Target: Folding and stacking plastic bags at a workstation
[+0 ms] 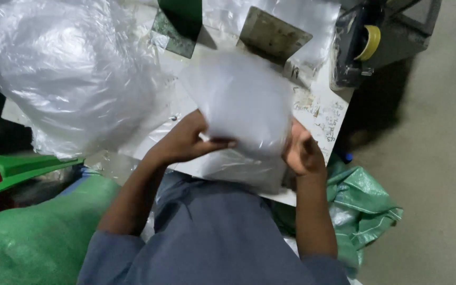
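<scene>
A clear plastic bag is held up over a white work board, blurred with motion. My left hand grips its lower left edge with the thumb across the film. On the other side, my right hand pinches the bag's lower right edge. More clear film lies folded beneath the hands at the board's near edge.
A large heap of clear plastic bags fills the upper left. A grey metal plate lies at the top, a dark machine with a yellow tape roll at upper right. Green woven sacks and a green crate flank my lap.
</scene>
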